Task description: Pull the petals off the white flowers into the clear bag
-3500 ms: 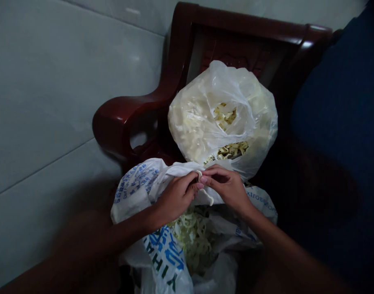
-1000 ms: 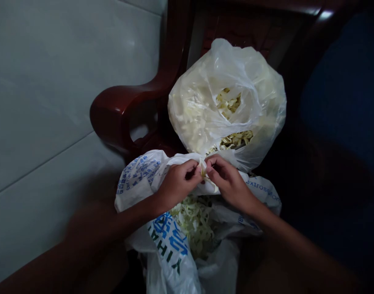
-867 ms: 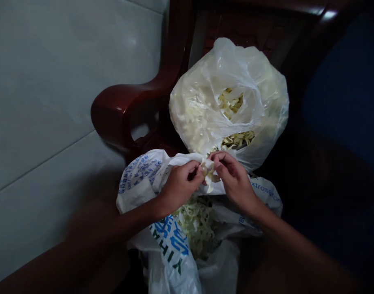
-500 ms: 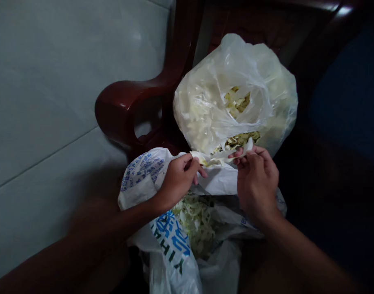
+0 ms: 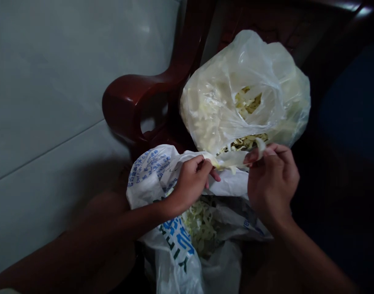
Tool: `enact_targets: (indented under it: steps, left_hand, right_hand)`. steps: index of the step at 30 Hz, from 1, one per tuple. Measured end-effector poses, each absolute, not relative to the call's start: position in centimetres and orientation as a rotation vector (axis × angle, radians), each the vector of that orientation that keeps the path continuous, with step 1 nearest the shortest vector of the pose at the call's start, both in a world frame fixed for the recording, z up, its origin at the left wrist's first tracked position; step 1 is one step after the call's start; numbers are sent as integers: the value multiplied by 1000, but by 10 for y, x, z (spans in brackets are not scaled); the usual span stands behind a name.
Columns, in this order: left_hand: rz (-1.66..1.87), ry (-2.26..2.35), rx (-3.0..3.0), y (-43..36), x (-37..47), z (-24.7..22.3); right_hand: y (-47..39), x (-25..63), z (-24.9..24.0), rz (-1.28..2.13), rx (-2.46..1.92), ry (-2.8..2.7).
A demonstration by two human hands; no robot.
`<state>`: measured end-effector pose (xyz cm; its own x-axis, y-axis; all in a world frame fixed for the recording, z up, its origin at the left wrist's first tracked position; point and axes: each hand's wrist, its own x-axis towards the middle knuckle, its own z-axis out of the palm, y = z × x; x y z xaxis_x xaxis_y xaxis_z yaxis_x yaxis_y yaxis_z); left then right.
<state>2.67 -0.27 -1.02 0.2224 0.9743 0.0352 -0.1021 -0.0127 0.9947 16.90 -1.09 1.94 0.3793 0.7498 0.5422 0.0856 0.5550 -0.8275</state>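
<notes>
My left hand pinches one end of a pale, thin, yellowish-white strip that looks like a vegetable slice. At its other end, my right hand closes thumb and fingers on the strip, and a tip curls up above them. Below my hands lies a white printed sack, open, with a heap of similar pale strips inside. Just beyond my hands sits a clear plastic bag, bulging with strips; darker, olive-yellow pieces show through its opening.
The bag rests against a dark red wooden chair or bench with a curved armrest on the left. Grey floor tiles spread out at the far left. The right side is in deep shadow.
My right hand has moved right, away from my left, and the strip between them looks longer and more stretched. The whole view has shifted slightly.
</notes>
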Motion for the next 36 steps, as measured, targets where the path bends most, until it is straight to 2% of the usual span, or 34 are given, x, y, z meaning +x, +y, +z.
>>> enact_targets:
  steps: [6,11,20,29,36]
  left_hand:
    - [1154,1038,1322,6,13,-15]
    - [1179,1093,1511,5,9,-12]
    - [1082,1020,1627,1,14,-12]
    - [806,784,1192,4,21,-12]
    - [875,770,1020,6,21,-10]
  right_hand:
    - [-9,185,10,571,-1036,-1754]
    - [-3,197,10,337,-1185,-2149]
    - [-8,195,10,542,-1113,-2207]
    - [-3,203,1,677,-1110,-2035]
    - [-19,193,12,878,-1043,-1637]
